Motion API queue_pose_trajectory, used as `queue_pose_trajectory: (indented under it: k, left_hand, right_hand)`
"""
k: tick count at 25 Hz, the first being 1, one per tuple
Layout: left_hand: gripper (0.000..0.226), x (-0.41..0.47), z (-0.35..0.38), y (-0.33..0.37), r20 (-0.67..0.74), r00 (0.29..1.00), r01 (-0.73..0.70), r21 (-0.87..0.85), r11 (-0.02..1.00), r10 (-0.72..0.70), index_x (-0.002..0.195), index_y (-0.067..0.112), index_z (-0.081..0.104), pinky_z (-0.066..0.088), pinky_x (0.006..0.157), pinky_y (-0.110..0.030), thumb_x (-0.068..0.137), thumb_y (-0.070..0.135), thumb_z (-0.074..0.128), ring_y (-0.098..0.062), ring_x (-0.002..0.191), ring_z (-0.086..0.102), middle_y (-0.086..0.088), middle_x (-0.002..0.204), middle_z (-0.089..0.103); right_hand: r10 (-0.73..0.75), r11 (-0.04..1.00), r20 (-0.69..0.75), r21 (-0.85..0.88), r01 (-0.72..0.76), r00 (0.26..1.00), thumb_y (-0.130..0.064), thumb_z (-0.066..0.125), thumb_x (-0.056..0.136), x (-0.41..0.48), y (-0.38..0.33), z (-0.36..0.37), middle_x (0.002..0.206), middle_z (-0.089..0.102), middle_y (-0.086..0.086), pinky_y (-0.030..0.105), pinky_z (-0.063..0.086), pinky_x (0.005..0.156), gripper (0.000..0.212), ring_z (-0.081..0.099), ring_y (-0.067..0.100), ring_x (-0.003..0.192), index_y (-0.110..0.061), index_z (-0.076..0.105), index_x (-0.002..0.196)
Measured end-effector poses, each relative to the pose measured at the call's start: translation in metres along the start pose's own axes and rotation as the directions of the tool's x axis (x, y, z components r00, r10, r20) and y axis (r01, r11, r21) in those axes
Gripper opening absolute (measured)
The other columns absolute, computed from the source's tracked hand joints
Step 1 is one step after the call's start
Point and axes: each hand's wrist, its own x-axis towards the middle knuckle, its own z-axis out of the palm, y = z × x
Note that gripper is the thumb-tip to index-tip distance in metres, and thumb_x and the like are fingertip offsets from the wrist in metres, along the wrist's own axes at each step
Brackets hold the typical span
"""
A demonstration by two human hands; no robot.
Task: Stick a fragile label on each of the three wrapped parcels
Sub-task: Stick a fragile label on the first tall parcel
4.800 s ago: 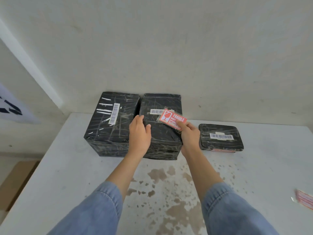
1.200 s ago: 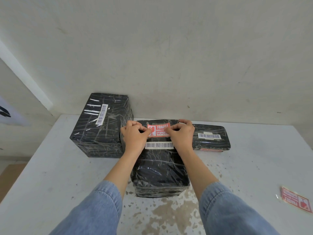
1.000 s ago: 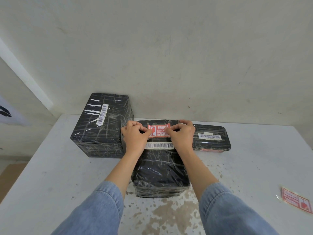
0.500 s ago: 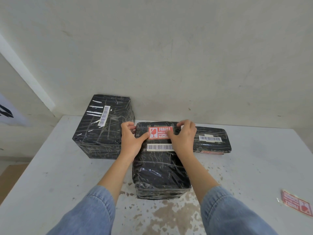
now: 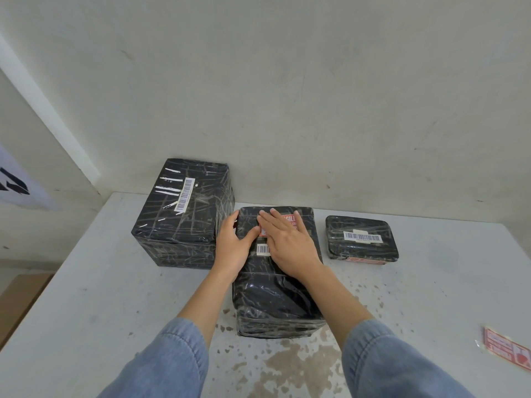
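**Pressing the label flat on the middle parcel**

The fragile label [image 5: 290,221] lies on the far part of the middle parcel's [image 5: 275,297] top, just beyond its barcode strip [image 5: 263,249]. Most of it is hidden under my fingers. My right grip [image 5: 287,245] is wide and flat, fingers straight, palm down on the label and holding nothing. My left grip [image 5: 232,245] holds the parcel's left top edge, thumb across the top toward the label and fingers down the side.

To do this well, I think I should sweep the flat fingers from the label's middle out to both ends, so that no air or crease is trapped on the wrinkled wrap. Then I should run a fingertip round the edges, because the glossy film could let a corner lift. The left grip should brace hard enough that the parcel does not slide on the bench [image 5: 86,297].

To the right, apart, the flat parcel [image 5: 362,238] shows a red label on its near side. To the far left, the large parcel [image 5: 184,214] shows only a barcode, so I judge it comes next. A spare label [image 5: 507,351] lies at the bench's near right.
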Motion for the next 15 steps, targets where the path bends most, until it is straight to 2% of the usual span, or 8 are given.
queue_pose_trajectory:
  k: [2, 5, 7, 9, 11, 15]
  left_hand:
    - [0.065, 0.0, 0.001, -0.002, -0.003, 1.0, -0.011, 0.005, 1.0, 0.011, 0.142, 0.016, 0.033, 0.025, 0.102, -0.023, 0.086, 0.027, 0.063, -0.017, 0.136, 0.033, -0.003, 0.149, 0.035]
    - [0.065, 0.002, 0.002, -0.004, -0.013, 1.0, -0.016, 0.014, 1.0, 0.016, 0.142, 0.016, 0.033, 0.025, 0.102, -0.023, 0.085, 0.026, 0.064, -0.017, 0.135, 0.034, -0.003, 0.148, 0.036]
    - [0.062, 0.002, 0.002, -0.005, -0.027, 0.994, -0.103, 0.064, 0.993, 0.105, 0.141, 0.019, 0.034, 0.027, 0.109, -0.027, 0.086, 0.024, 0.063, -0.017, 0.136, 0.034, -0.003, 0.148, 0.037]
    - [0.052, 0.003, 0.004, -0.006, -0.009, 0.937, -0.33, 0.31, 0.891, 0.35, 0.138, 0.023, 0.042, 0.029, 0.112, -0.038, 0.088, 0.017, 0.058, -0.019, 0.137, 0.033, -0.001, 0.147, 0.041]
    - [0.043, 0.003, 0.007, -0.007, 0.062, 0.872, -0.439, 0.538, 0.72, 0.486, 0.133, 0.028, 0.049, 0.03, 0.107, -0.042, 0.092, 0.015, 0.05, -0.019, 0.139, 0.032, 0.004, 0.146, 0.043]
    - [0.042, 0.002, 0.01, -0.005, 0.176, 0.9, -0.404, 0.68, 0.612, 0.399, 0.138, 0.03, 0.041, 0.027, 0.108, -0.043, 0.098, 0.02, 0.036, -0.016, 0.145, 0.017, 0.011, 0.151, 0.033]
  right_hand:
    - [0.002, 1.0, 0.05, -0.024, -0.001, 0.999, -0.021, 0.026, 0.101, 0.0, 0.0, -0.004, 0.16, 0.016, -0.011, 0.043, -0.011, 0.118, 0.05, 0.007, 0.007, 0.149, -0.023, 0.021, 0.15]
    - [0.025, 0.998, 0.089, -0.066, -0.019, 0.996, -0.025, 0.022, 0.101, -0.004, 0.004, -0.006, 0.161, 0.009, -0.011, 0.044, -0.014, 0.117, 0.051, 0.002, 0.006, 0.149, -0.023, 0.013, 0.152]
    - [0.079, 0.995, 0.091, -0.065, -0.073, 0.993, -0.03, 0.019, 0.102, -0.009, 0.008, -0.008, 0.161, 0.006, -0.011, 0.044, -0.014, 0.117, 0.051, 0.0, 0.005, 0.148, -0.023, 0.01, 0.152]
    - [0.148, 0.989, 0.089, -0.036, -0.145, 0.985, -0.036, 0.019, 0.102, -0.015, 0.012, -0.01, 0.162, 0.004, -0.01, 0.043, -0.015, 0.117, 0.053, -0.002, 0.005, 0.148, -0.022, 0.008, 0.152]
    - [0.202, 0.979, 0.09, -0.027, -0.2, 0.975, -0.04, 0.019, 0.101, -0.019, 0.016, -0.011, 0.162, 0.002, -0.008, 0.042, -0.016, 0.117, 0.056, -0.004, 0.006, 0.148, -0.021, 0.006, 0.152]
    - [0.258, 0.966, 0.105, -0.057, -0.253, 0.961, -0.047, 0.017, 0.099, -0.027, 0.019, -0.014, 0.162, -0.004, -0.004, 0.042, -0.017, 0.115, 0.063, -0.009, 0.009, 0.148, -0.018, -0.001, 0.152]
